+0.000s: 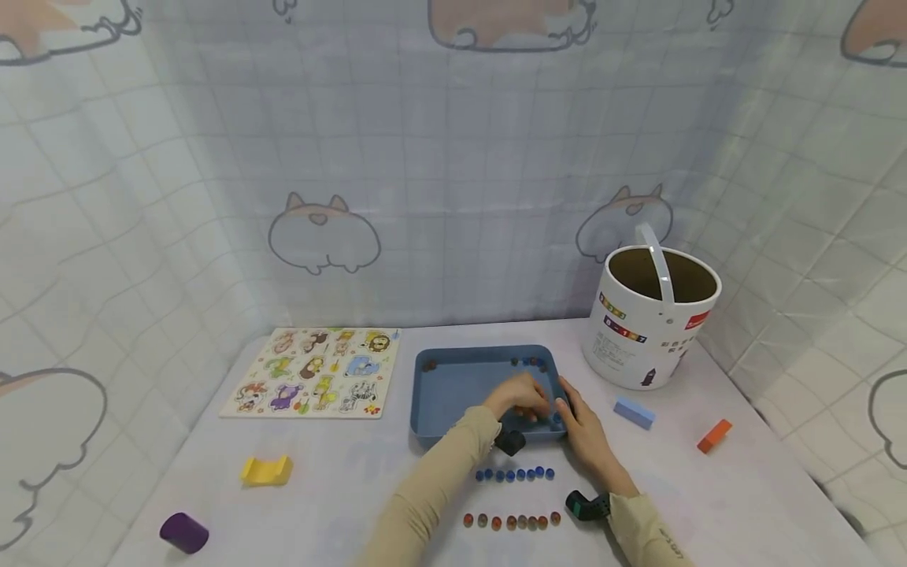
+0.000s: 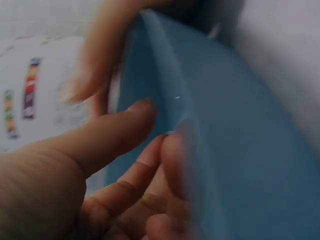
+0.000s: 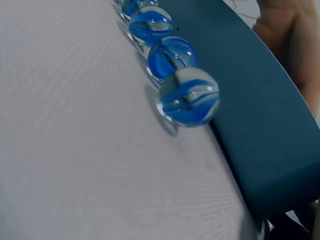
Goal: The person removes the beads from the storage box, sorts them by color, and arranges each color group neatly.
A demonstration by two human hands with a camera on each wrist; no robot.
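Both hands meet at the near right corner of the blue tray (image 1: 453, 386). Reaching into that corner, the left hand (image 1: 520, 400) has its fingers (image 2: 107, 135) curled loosely by the wall; whether they pinch a marble cannot be told. Outside the wall, the right hand (image 1: 584, 429) lies flat, fingers straight, touching the rim.

Marbles: seven blue marbles (image 1: 515, 474) lie in a row just in front of the tray, and seven reddish-brown marbles (image 1: 512, 521) form a second row nearer the person. A few more sit in the tray's far right corner, and one in its far left; their exact number is too small to tell.

One white bucket (image 1: 648, 323) stands right of the tray. One pale blue block (image 1: 634, 413) and one orange block (image 1: 713, 435) lie near it. One animal puzzle board (image 1: 315, 372) lies left of the tray, with one yellow block (image 1: 266, 470) and one purple block (image 1: 183, 532) nearer.

All rest on a white table (image 1: 354, 504), enclosed by a checked curtain (image 1: 453, 173) printed with cartoon animals.
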